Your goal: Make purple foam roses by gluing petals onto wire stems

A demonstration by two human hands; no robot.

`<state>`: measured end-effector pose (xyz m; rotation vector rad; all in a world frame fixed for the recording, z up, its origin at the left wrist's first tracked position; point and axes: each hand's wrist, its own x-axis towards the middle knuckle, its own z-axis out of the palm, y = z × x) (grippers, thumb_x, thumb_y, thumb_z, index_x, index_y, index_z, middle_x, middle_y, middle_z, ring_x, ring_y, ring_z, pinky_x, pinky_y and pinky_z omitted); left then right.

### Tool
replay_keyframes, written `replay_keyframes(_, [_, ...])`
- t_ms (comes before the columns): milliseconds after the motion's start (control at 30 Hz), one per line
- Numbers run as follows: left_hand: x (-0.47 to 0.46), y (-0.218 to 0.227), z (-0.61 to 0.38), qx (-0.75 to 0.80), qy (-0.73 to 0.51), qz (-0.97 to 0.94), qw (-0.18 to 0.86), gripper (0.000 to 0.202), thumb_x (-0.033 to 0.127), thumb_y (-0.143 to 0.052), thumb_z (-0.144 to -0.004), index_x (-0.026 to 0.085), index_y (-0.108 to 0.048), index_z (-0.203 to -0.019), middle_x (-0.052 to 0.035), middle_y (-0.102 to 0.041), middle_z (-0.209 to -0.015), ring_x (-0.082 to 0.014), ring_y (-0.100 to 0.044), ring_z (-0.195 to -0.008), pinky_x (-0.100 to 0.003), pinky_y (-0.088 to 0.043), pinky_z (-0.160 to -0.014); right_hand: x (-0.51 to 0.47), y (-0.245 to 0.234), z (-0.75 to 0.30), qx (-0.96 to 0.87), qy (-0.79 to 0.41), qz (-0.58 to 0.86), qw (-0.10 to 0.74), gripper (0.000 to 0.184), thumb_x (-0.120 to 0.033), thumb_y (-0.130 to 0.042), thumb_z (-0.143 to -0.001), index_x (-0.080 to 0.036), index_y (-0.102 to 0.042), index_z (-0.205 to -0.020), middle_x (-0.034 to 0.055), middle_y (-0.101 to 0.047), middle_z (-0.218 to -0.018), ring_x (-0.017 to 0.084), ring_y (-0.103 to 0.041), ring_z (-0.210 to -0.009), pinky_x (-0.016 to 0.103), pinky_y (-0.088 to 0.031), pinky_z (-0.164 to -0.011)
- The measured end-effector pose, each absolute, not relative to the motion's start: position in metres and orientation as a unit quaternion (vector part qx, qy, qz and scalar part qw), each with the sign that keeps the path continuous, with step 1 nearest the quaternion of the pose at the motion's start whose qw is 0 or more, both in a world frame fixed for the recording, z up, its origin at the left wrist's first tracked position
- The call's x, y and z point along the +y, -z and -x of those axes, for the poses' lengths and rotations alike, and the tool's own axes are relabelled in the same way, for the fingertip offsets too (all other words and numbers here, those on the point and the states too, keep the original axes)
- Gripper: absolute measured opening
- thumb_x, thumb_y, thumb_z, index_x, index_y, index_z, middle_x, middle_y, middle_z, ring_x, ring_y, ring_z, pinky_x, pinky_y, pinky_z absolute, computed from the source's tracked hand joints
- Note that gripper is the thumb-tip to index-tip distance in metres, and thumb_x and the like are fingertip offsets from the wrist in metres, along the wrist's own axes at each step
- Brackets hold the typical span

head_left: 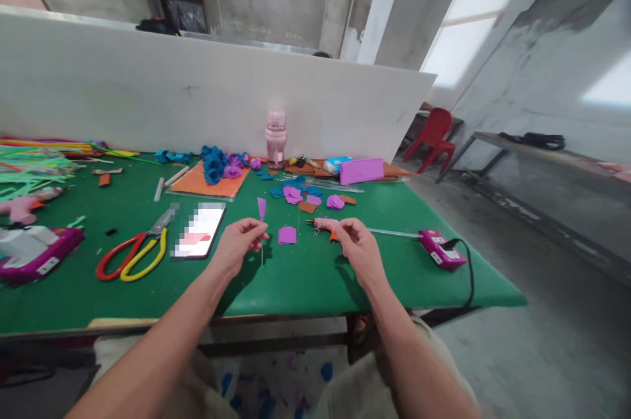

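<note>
Between the fingertips of my left hand [245,239] is a thin stick topped by a narrow purple paper petal [261,208]. My right hand [358,243] is closed around a pink glue gun [324,224], whose nozzle points left and whose clear glue stick sticks out to the right. A stack of purple paper pieces [287,235] lies on the green tabletop between my hands. Just beyond are more purple petals [335,202], blue ones and brown ones [308,207].
Left of my hands lie a phone [201,231] and red-and-yellow-handled scissors [138,251]. A magenta power strip [442,250] with a black cable sits at right. Blue and purple paper flowers [215,166] rest on an orange sheet. A pink bottle [276,139] stands against the white board.
</note>
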<state>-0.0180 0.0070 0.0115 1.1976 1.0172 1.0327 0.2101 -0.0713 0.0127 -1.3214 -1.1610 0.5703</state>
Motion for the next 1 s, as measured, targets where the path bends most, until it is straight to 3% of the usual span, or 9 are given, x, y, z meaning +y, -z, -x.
replay_keyframes(100, [0.004, -0.006, 0.012, 0.431, -0.428, -0.531, 0.590, 0.027, 0.038, -0.069, -0.063, 0.013, -0.060, -0.071, -0.0011, -0.061, -0.059, -0.0059, -0.045, -0.043, -0.019, -0.033, -0.042, -0.070, -0.011, -0.203, -0.554, -0.223, 0.557, 0.577, 0.020, -0.039, -0.060, -0.074, -0.019, -0.059, -0.069, 0.0051, -0.068, -0.087, 0.020, -0.061, -0.085, 0.033, -0.043, -0.078])
replay_keyframes(167, [0.004, -0.005, 0.011, 0.430, -0.424, -0.537, 0.590, 0.028, 0.039, -0.069, -0.063, 0.013, -0.060, -0.071, -0.0010, -0.061, -0.059, -0.0060, -0.045, -0.043, -0.019, -0.034, -0.042, -0.071, -0.012, -0.201, -0.564, -0.205, 0.568, 0.563, 0.024, -0.040, -0.056, -0.077, -0.019, -0.061, -0.065, 0.0051, -0.069, -0.081, 0.021, -0.062, -0.087, 0.035, -0.042, -0.082])
replay_keyframes(267, [0.006, -0.006, 0.014, 0.431, -0.424, -0.541, 0.585, 0.028, 0.039, -0.069, -0.063, 0.013, -0.060, -0.071, -0.0011, -0.061, -0.059, -0.0059, -0.045, -0.043, -0.019, -0.034, -0.042, -0.073, -0.017, -0.203, -0.547, -0.191, 0.582, 0.571, 0.041, -0.043, -0.043, -0.084, -0.019, -0.059, -0.055, 0.0040, -0.066, -0.067, 0.019, -0.062, -0.076, 0.032, -0.043, -0.077])
replay_keyframes(367, [0.010, -0.009, 0.020, 0.434, -0.438, -0.536, 0.577, 0.030, 0.039, -0.070, -0.062, 0.013, -0.060, -0.071, -0.0011, -0.061, -0.059, -0.0059, -0.045, -0.043, -0.019, -0.033, -0.042, -0.072, -0.027, -0.213, -0.534, -0.177, 0.597, 0.572, 0.032, -0.045, -0.050, -0.080, -0.018, -0.063, -0.069, 0.0032, -0.065, -0.072, 0.017, -0.059, -0.069, 0.028, -0.044, -0.067])
replay_keyframes(433, [0.013, -0.011, 0.024, 0.435, -0.449, -0.529, 0.575, 0.030, 0.039, -0.071, -0.061, 0.013, -0.060, -0.071, -0.0010, -0.061, -0.058, -0.0059, -0.045, -0.043, -0.019, -0.033, -0.041, -0.067, -0.034, -0.222, -0.531, -0.149, 0.624, 0.553, 0.030, -0.045, -0.054, -0.076, -0.017, -0.063, -0.070, 0.0021, -0.063, -0.065, 0.016, -0.057, -0.063, 0.027, -0.043, -0.062])
replay_keyframes(533, [0.017, -0.012, 0.028, 0.430, -0.457, -0.519, 0.580, 0.030, 0.039, -0.072, -0.060, 0.013, -0.060, -0.071, -0.0004, -0.061, -0.058, -0.0054, -0.045, -0.043, -0.018, -0.032, -0.041, -0.052, -0.045, -0.238, -0.586, -0.083, 0.639, 0.492, 0.039, -0.041, -0.043, -0.083, -0.017, -0.062, -0.060, 0.0046, -0.065, -0.068, 0.017, -0.058, -0.073, 0.028, -0.042, -0.071])
replay_keyframes(633, [0.018, -0.014, 0.030, 0.430, -0.461, -0.514, 0.582, 0.031, 0.040, -0.072, -0.060, 0.014, -0.060, -0.070, 0.0000, -0.062, -0.058, -0.0054, -0.045, -0.043, -0.018, -0.031, -0.041, -0.030, -0.052, -0.252, -0.666, -0.023, 0.641, 0.380, 0.026, -0.033, -0.047, -0.081, -0.017, -0.066, -0.085, 0.0056, -0.066, -0.095, 0.017, -0.058, -0.085, 0.026, -0.040, -0.075])
replay_keyframes(733, [0.017, -0.016, 0.029, 0.431, -0.466, -0.509, 0.581, 0.031, 0.041, -0.073, -0.059, 0.014, -0.060, -0.070, 0.0002, -0.062, -0.057, -0.0057, -0.045, -0.042, -0.019, -0.032, -0.041, -0.004, -0.054, -0.261, -0.683, -0.026, 0.671, 0.288, 0.029, -0.033, -0.045, -0.082, -0.016, -0.067, -0.075, 0.0030, -0.067, -0.074, 0.015, -0.057, -0.067, 0.024, -0.039, -0.063])
replay_keyframes(1000, [0.016, -0.018, 0.028, 0.430, -0.467, -0.508, 0.582, 0.028, 0.039, -0.070, -0.062, 0.015, -0.059, -0.070, 0.0004, -0.061, -0.058, -0.0066, -0.045, -0.044, -0.019, -0.034, -0.043, 0.049, -0.047, -0.253, -0.699, -0.014, 0.686, 0.202, 0.020, -0.028, -0.053, -0.078, -0.015, -0.066, -0.070, 0.0044, -0.065, -0.067, 0.015, -0.055, -0.061, 0.024, -0.034, -0.057])
